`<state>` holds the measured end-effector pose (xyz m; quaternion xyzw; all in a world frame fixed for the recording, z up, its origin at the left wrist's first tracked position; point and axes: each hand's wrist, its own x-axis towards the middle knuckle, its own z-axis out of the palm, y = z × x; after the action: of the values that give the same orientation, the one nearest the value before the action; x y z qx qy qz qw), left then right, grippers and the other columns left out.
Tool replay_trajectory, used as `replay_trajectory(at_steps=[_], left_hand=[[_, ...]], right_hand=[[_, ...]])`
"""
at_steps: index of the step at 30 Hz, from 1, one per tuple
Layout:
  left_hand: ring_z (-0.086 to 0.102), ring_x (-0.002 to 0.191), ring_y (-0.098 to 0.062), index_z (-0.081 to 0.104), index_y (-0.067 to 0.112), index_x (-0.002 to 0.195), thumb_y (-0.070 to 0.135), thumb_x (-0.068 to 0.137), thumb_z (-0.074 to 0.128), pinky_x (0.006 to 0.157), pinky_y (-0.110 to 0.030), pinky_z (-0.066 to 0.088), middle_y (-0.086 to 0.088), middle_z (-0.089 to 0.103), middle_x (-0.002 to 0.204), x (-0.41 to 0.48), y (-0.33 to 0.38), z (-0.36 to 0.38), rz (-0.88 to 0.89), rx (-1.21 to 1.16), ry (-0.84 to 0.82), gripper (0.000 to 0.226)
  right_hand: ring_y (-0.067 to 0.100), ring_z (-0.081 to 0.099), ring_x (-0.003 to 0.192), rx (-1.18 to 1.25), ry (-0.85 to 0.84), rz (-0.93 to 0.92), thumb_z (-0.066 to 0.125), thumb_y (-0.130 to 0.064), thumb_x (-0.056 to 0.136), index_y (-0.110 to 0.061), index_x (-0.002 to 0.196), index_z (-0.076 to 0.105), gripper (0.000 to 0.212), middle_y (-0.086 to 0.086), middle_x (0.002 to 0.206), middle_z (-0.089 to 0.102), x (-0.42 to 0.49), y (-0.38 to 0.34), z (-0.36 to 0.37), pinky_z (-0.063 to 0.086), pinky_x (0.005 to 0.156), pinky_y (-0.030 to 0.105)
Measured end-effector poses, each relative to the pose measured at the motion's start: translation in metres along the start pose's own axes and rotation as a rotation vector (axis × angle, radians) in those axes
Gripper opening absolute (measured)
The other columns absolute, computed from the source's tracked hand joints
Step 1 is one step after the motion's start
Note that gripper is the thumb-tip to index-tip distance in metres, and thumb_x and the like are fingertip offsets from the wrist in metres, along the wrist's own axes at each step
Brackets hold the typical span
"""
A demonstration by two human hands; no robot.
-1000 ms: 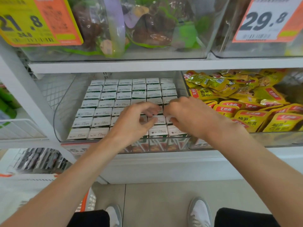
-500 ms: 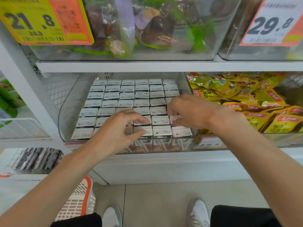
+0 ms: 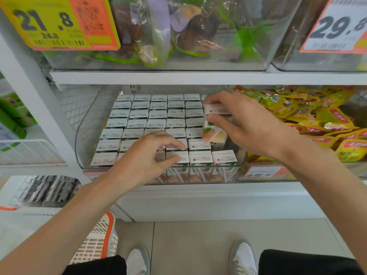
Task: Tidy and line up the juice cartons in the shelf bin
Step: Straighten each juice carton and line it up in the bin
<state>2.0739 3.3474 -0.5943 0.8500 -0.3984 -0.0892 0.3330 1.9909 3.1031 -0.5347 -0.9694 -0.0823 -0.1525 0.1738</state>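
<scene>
In the upper left of the frame hangs a yellow and orange price tag [image 3: 59,22] reading "21.8", with a smaller "24.8", a barcode and a QR code; its fine print is too small to read. Beside it, a clear upper bin [image 3: 198,65] holds bagged goods in green and purple wrap. At the lower left stands a white basket [image 3: 103,235] with an orange rim.

In the middle of the frame, the clear shelf bin [image 3: 89,124] sits on the white shelf, filled with juice cartons [image 3: 156,114] standing upright in rows. Their white tops carry small printed codes that cannot be read. The left hand [image 3: 145,159] lies over the front rows with its fingers curled, thumb and forefinger touching carton tops; whether it grips one cannot be told.

To the right, the right hand [image 3: 248,126] grips the held carton [image 3: 213,133] from above, thumb on one side and fingers over the top. This carton is tilted and blurred, above the right column of the bin, with orange and green print on its side. Below it a dark gap shows in that column.

Further right lie yellow pouches [image 3: 317,120] with red labels in Chinese characters, behind a tag reading "45.8" [image 3: 262,172]. In the upper right is a white and orange tag reading "29.8" [image 3: 337,26].
</scene>
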Motion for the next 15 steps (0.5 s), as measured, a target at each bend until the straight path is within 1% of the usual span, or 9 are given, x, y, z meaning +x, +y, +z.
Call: replay_trajectory(at_steps=[2,3,5,7,8,10,11,13,15], left_hand=[[0.060,0.113,0.005,0.073,0.033,0.118,0.030,0.090,0.079,0.103,-0.028,0.049,0.022,0.067,0.117,-0.001,0.001,-0.002,-0.020,-0.041,0.018,0.029],[0.059,0.117,0.004,0.073,0.030,0.118,0.035,0.088,0.078,0.105,-0.029,0.050,0.021,0.066,0.120,-0.003,0.002,-0.003,-0.036,-0.086,0.023,0.031],[0.057,0.124,0.004,0.072,0.026,0.118,0.052,0.081,0.074,0.110,-0.030,0.049,0.021,0.063,0.129,-0.007,0.004,-0.008,-0.071,-0.179,0.003,0.044],[0.059,0.123,0.005,0.071,0.029,0.118,0.064,0.071,0.073,0.112,-0.030,0.048,0.021,0.065,0.128,-0.012,0.004,-0.012,-0.121,-0.226,0.012,0.058],[0.061,0.122,0.005,0.068,0.030,0.118,0.067,0.067,0.074,0.112,-0.029,0.048,0.020,0.067,0.126,-0.014,0.003,-0.014,-0.147,-0.245,0.035,0.063],[0.063,0.121,0.003,0.063,0.029,0.120,0.065,0.064,0.077,0.109,-0.025,0.049,0.016,0.069,0.126,-0.016,0.002,-0.018,-0.172,-0.314,0.087,0.068],[0.065,0.120,0.002,0.061,0.029,0.123,0.062,0.066,0.078,0.106,-0.021,0.051,0.015,0.069,0.127,-0.017,0.003,-0.020,-0.174,-0.381,0.093,0.069],[0.066,0.118,0.005,0.058,0.030,0.134,0.053,0.075,0.075,0.096,-0.012,0.053,0.015,0.070,0.129,-0.017,0.008,-0.025,-0.180,-0.507,0.053,0.066],[0.066,0.117,0.008,0.060,0.035,0.136,0.047,0.084,0.069,0.092,-0.008,0.051,0.021,0.072,0.127,-0.018,0.012,-0.028,-0.169,-0.491,-0.004,0.054]], right_hand=[[0.020,0.063,0.113,0.132,0.072,0.007,0.062,-0.027,0.106,-0.011,0.136,0.061,0.034,0.004,0.122,0.069,0.001,-0.010,0.007,0.049,0.095,0.034],[0.015,0.064,0.113,0.213,0.074,0.031,0.062,-0.027,0.106,-0.012,0.136,0.062,0.033,0.001,0.121,0.069,0.002,-0.015,0.013,0.050,0.096,0.032],[0.007,0.064,0.115,0.363,0.048,0.089,0.064,-0.027,0.105,-0.015,0.135,0.064,0.033,-0.008,0.120,0.069,0.004,-0.023,0.022,0.052,0.101,0.027],[0.002,0.065,0.114,0.491,0.052,0.132,0.064,-0.025,0.104,-0.016,0.132,0.066,0.029,-0.014,0.117,0.070,0.007,-0.026,0.026,0.053,0.100,0.021],[0.001,0.065,0.113,0.552,0.060,0.150,0.064,-0.024,0.104,-0.016,0.130,0.067,0.027,-0.016,0.117,0.070,0.008,-0.026,0.026,0.053,0.098,0.019],[0.000,0.067,0.112,0.620,0.073,0.168,0.065,-0.024,0.103,-0.018,0.129,0.069,0.027,-0.017,0.115,0.072,0.009,-0.026,0.026,0.054,0.095,0.017],[0.000,0.068,0.111,0.638,0.066,0.175,0.065,-0.024,0.103,-0.018,0.129,0.070,0.027,-0.016,0.115,0.073,0.009,-0.027,0.027,0.054,0.095,0.017],[0.002,0.069,0.112,0.683,0.042,0.197,0.066,-0.025,0.103,-0.017,0.129,0.072,0.028,-0.011,0.115,0.076,0.009,-0.032,0.033,0.055,0.096,0.019],[0.004,0.070,0.112,0.744,0.026,0.219,0.067,-0.024,0.102,-0.014,0.129,0.073,0.029,-0.007,0.115,0.077,0.009,-0.040,0.042,0.055,0.094,0.019]])
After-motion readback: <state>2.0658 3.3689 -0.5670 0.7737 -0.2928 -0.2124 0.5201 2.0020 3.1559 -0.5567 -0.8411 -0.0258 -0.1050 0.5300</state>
